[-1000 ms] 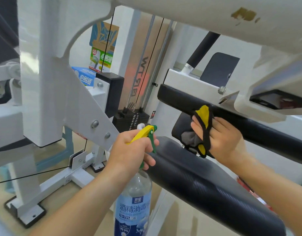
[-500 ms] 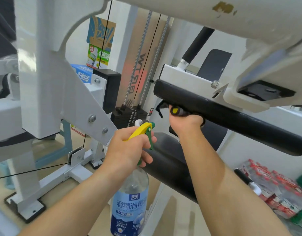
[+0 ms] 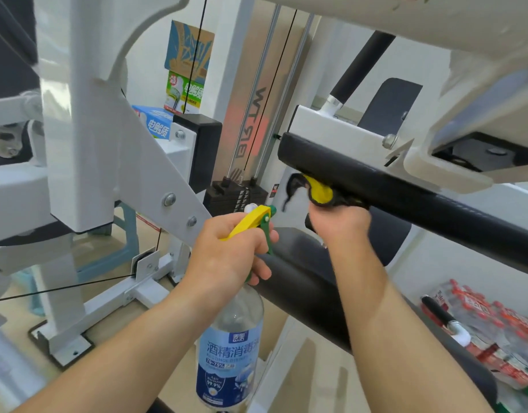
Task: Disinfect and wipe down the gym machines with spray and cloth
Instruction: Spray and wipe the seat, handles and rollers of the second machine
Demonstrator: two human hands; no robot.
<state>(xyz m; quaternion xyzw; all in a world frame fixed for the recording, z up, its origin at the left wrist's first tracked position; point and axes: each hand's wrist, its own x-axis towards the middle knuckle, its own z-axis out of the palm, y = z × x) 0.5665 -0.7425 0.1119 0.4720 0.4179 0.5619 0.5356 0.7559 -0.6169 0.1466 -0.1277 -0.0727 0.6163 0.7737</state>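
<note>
My left hand (image 3: 231, 257) grips the neck of a clear spray bottle (image 3: 230, 347) with a blue label and a yellow and green trigger, held upright in the middle of the view. My right hand (image 3: 338, 226) grips a yellow and black cloth (image 3: 316, 190) and presses it up against the underside of a long black padded bar (image 3: 405, 198) near the bar's left end. A second, thicker black pad (image 3: 304, 296) runs below both hands. Most of the cloth is hidden between hand and bar.
A white machine frame (image 3: 102, 150) rises at the left, with cables and a black weight stack (image 3: 236, 195) behind. Boxes stand by the back wall (image 3: 185, 64). Packs of red-capped bottles (image 3: 489, 329) lie on the floor at the lower right.
My right hand with the cloth moved from the front of the padded bar to its underside and leftward along it. The left hand with the bottle hardly moved.
</note>
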